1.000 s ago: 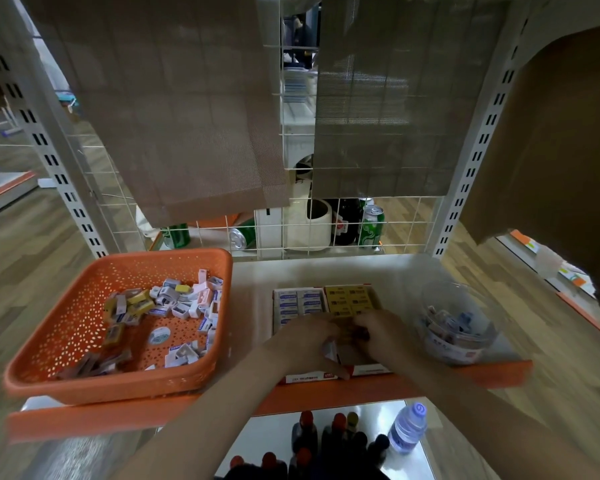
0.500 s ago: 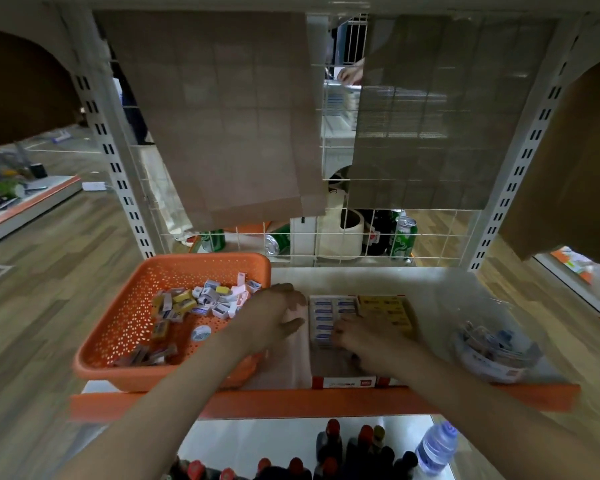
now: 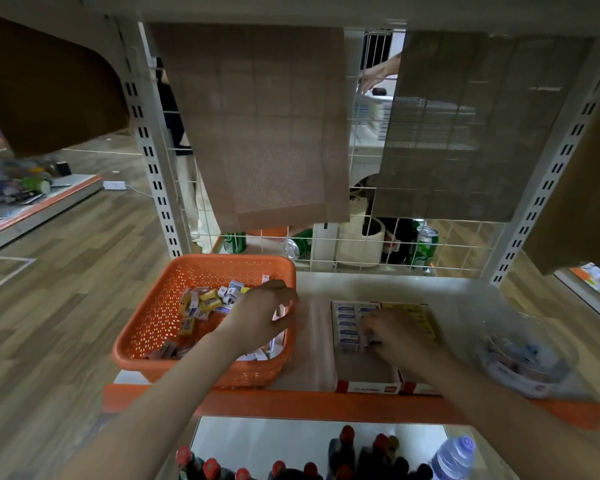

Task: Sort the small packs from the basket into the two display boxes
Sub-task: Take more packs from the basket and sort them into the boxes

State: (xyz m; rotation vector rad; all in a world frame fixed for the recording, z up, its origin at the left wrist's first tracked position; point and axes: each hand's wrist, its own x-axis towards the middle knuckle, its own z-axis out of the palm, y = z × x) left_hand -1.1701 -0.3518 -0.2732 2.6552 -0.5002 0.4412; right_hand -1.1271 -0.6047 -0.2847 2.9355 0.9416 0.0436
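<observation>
An orange perforated basket (image 3: 146, 327) stands on the left of the shelf, with several small yellow and blue-white packs (image 3: 205, 303) loose inside. My left hand (image 3: 260, 313) hovers over the basket's right side, fingers loosely curved down, and nothing is visibly in its grip. Two display boxes sit side by side in the middle. The left box (image 3: 345, 323) holds rows of blue-white packs and the right box (image 3: 418, 317) holds yellow ones. My right hand (image 3: 392, 337) is at the left box, fingertips curled onto a blue-white pack there.
A clear plastic bowl (image 3: 523, 358) with more packs stands at the shelf's right end. A wire grid (image 3: 361, 251) backs the shelf, with green cans (image 3: 425, 245) behind it. The shelf's front edge (image 3: 326, 407) is orange, and bottles (image 3: 347, 455) stand on the level below. Mesh cloths (image 3: 264, 126) hang above.
My left hand left the display boxes and moved left over the basket. My right hand stayed at the boxes, shifting onto the left one. The view panned left.
</observation>
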